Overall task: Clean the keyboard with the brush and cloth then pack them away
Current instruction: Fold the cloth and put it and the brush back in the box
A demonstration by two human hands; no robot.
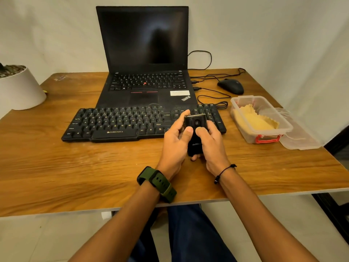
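Note:
A black Zebronics keyboard (113, 122) lies on the wooden table in front of a laptop. Both my hands hold a black brush (195, 123) upright just above the keyboard's right end. My left hand (174, 140) grips its left side, thumb on the front. My right hand (211, 142) grips its right side, thumb pressed near a small slider on the front. The brush's bristles are not visible. A yellow cloth (253, 120) lies folded inside a clear plastic box (283, 127) at the right.
An open black laptop (145, 53) stands behind the keyboard, screen dark. A black mouse (231, 86) and its cables lie at the back right. The box's clear lid (302, 137) rests beside the box. A white plant pot (20, 87) sits at the far left.

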